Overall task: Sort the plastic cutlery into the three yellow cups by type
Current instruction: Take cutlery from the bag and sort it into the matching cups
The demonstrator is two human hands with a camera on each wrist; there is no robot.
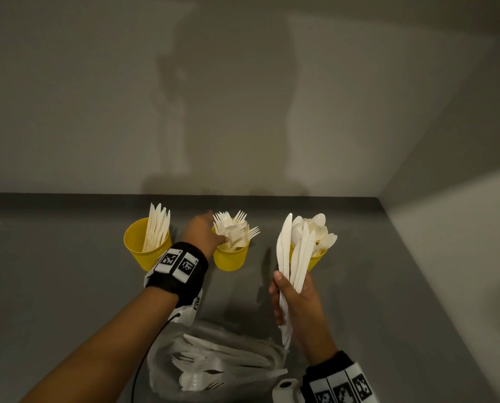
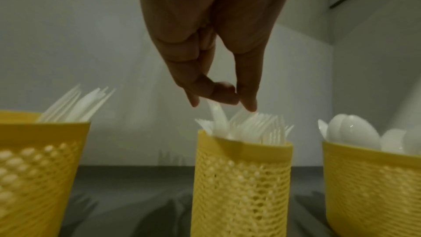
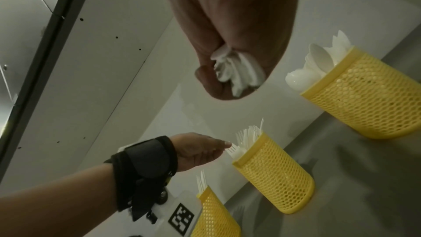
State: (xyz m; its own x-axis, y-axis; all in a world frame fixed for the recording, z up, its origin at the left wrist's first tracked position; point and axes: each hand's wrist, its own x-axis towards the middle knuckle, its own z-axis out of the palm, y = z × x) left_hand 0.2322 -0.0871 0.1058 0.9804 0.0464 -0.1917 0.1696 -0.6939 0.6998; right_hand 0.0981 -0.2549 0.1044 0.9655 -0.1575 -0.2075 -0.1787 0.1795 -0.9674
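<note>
Three yellow perforated cups stand in a row on the grey bench, near the back wall. The left cup holds knives standing blade up. The middle cup holds forks, tines up. The right cup holds spoons, bowls up; at least one pointed, knife-like piece shows among them in the right wrist view.

The left hand is over the rim of the middle cup. In the left wrist view its fingertips are drawn together at the tops of the forks; whether this grip actually pinches a piece cannot be told, as the picture is blurred there.

The right hand is raised in front of the right cup. Its grip is clamped on a bundle of white cutlery, fingers and thumb curled round the handles, knife blades pointing up and fanned. The handle ends show inside the fist in the right wrist view.

A clear plastic bag lies on the bench at the near edge between the forearms, with unsorted white cutlery inside, forks among it. Both wrists carry black straps with marker tags.
</note>
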